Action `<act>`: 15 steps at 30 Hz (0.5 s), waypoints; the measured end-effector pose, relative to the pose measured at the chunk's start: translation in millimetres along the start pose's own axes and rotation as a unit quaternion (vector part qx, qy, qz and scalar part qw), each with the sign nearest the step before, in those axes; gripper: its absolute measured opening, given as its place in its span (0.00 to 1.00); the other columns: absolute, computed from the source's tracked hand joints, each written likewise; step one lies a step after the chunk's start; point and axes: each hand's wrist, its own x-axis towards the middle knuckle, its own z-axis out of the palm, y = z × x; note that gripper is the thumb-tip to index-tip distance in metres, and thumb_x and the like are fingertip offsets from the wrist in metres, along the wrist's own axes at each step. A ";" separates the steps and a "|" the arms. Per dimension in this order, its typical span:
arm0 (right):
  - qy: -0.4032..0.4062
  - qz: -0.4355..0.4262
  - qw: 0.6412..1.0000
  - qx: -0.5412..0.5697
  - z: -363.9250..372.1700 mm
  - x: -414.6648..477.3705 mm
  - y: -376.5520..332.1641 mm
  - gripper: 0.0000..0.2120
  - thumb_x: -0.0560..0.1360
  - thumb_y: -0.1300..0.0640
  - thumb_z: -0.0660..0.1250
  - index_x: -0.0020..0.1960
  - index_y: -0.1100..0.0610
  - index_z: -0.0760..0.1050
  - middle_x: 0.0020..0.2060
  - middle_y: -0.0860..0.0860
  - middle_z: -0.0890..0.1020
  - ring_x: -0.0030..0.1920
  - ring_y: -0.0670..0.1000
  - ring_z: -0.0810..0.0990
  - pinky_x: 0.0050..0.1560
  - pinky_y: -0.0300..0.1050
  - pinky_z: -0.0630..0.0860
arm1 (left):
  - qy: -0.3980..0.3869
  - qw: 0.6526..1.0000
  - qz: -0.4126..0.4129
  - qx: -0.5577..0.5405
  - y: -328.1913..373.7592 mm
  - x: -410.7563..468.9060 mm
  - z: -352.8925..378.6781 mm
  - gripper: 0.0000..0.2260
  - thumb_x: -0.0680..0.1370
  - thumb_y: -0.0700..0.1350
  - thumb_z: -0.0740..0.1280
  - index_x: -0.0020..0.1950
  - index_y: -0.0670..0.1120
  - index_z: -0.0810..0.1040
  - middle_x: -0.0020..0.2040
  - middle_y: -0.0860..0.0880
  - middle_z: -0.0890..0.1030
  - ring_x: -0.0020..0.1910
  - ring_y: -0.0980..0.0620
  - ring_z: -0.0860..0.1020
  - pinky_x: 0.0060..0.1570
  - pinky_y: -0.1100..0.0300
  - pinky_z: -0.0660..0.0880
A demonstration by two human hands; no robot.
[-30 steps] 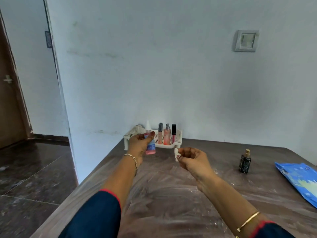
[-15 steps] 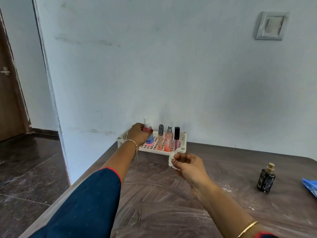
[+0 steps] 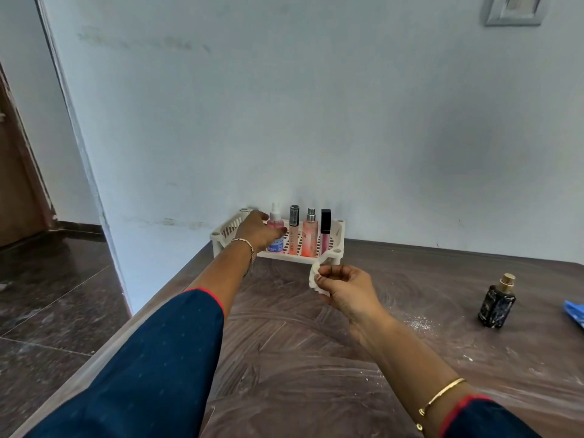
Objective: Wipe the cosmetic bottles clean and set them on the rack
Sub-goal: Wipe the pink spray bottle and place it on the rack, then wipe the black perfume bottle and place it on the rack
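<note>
A white slotted rack [image 3: 336, 238] stands at the table's far left corner against the wall. My left hand [image 3: 257, 230] reaches over it and grips a pink spray bottle with a blue label [image 3: 276, 224], which stands upright on the rack. To its right on the rack stand a slim grey-capped tube [image 3: 294, 230], a peach spray bottle [image 3: 309, 233] and a black-capped pink tube [image 3: 325, 230]. My right hand [image 3: 344, 287] hovers in front of the rack and pinches a small white wipe [image 3: 314, 278]. A black bottle with a gold cap [image 3: 498, 303] stands alone on the table at the right.
The brown table [image 3: 284, 343] is smeared with white streaks and specks. A blue packet [image 3: 575, 312] shows at the right edge. The wall rises right behind the rack. The table's left edge drops to a dark tiled floor [image 3: 47, 295], with a wooden door beyond.
My left hand has carried the pink spray bottle forward and down onto the rack, left of the other bottles. My right hand stays in front of the rack with the wipe.
</note>
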 end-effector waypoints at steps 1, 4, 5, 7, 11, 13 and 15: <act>0.000 0.001 1.000 0.000 0.0 -1.5 -0.3 0.06 0.72 0.68 0.69 0.42 0.59 0.78 0.38 0.52 0.82 0.39 0.47 0.80 0.39 0.38 0.77 | -0.001 1.000 -0.006 -0.005 3.1 -3.5 -1.6 0.28 0.71 0.48 0.74 0.67 0.41 0.70 0.62 0.42 0.78 0.60 0.43 0.77 0.61 0.47 0.74; 0.002 0.001 1.000 -0.002 -0.5 -6.9 -2.4 0.06 0.73 0.68 0.69 0.42 0.58 0.78 0.40 0.53 0.82 0.40 0.47 0.80 0.40 0.39 0.77 | 0.023 0.999 0.002 0.026 14.9 -14.0 -5.3 0.33 0.71 0.48 0.74 0.69 0.41 0.62 0.63 0.41 0.74 0.61 0.41 0.74 0.60 0.47 0.73; 0.005 0.001 1.000 -0.002 -1.4 -8.7 -3.6 0.06 0.73 0.68 0.69 0.42 0.58 0.78 0.40 0.53 0.82 0.41 0.48 0.80 0.39 0.39 0.77 | 0.053 0.996 0.016 0.064 20.6 -19.0 -6.3 0.33 0.71 0.50 0.73 0.69 0.41 0.61 0.64 0.40 0.73 0.62 0.40 0.73 0.60 0.46 0.73; 0.008 -0.001 1.000 0.001 -4.3 -14.6 -8.2 0.07 0.73 0.68 0.69 0.42 0.58 0.78 0.40 0.53 0.82 0.41 0.48 0.80 0.38 0.38 0.78 | 0.123 0.983 0.050 0.129 33.9 -30.2 -6.3 0.32 0.72 0.52 0.72 0.69 0.42 0.61 0.66 0.41 0.71 0.66 0.39 0.69 0.62 0.44 0.69; 0.023 -0.008 1.000 0.015 -14.5 -27.1 -19.0 0.06 0.72 0.69 0.69 0.43 0.59 0.78 0.41 0.54 0.82 0.40 0.47 0.81 0.37 0.36 0.78 | 0.150 0.972 0.125 0.128 66.7 -53.1 1.5 0.26 0.73 0.51 0.68 0.68 0.46 0.65 0.65 0.45 0.73 0.66 0.43 0.68 0.61 0.45 0.65; 0.028 -0.010 1.000 0.008 -18.8 -33.2 -22.0 0.06 0.72 0.68 0.69 0.42 0.59 0.78 0.42 0.55 0.83 0.41 0.48 0.81 0.40 0.38 0.78 | 0.129 0.971 0.153 0.128 80.7 -63.8 9.6 0.22 0.74 0.51 0.67 0.66 0.48 0.67 0.63 0.46 0.73 0.66 0.44 0.68 0.61 0.47 0.65; 0.035 -0.013 0.999 0.002 -26.7 -43.9 -25.7 0.06 0.72 0.68 0.69 0.42 0.58 0.78 0.42 0.55 0.83 0.42 0.49 0.81 0.43 0.40 0.78 | 0.099 0.971 0.178 0.123 95.9 -80.1 20.9 0.20 0.74 0.50 0.67 0.64 0.49 0.69 0.62 0.47 0.74 0.65 0.45 0.68 0.61 0.49 0.65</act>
